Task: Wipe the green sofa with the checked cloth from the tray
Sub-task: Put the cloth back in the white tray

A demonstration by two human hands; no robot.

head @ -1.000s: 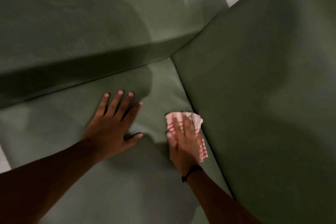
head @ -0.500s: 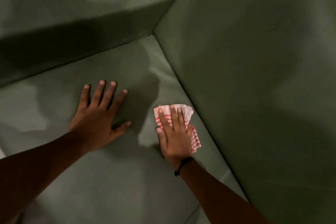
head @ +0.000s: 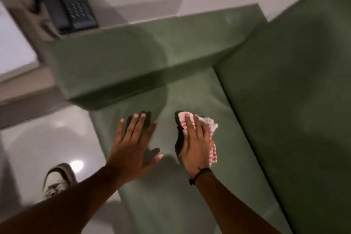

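The green sofa [head: 218,186] fills the middle and right: seat cushion below, armrest [head: 133,62] across the top, backrest [head: 294,100] on the right. A red-and-white checked cloth [head: 209,125] lies bunched on the seat, close to the backrest. My right hand [head: 195,146] lies flat on the cloth and presses it onto the cushion; a black band circles the wrist. My left hand [head: 133,144] rests palm down on the seat to the left of the cloth, fingers spread, holding nothing.
A black telephone [head: 74,4] sits on a beige side table [head: 28,15] beyond the armrest at the top left. Glossy pale floor [head: 47,142] lies left of the sofa, with my light shoe [head: 57,180] on it. White wall behind.
The view has swung back and left, bringing the side table, floor and shoe into sight. Both hands sit nearer the seat's front edge, the right still pressing the cloth.
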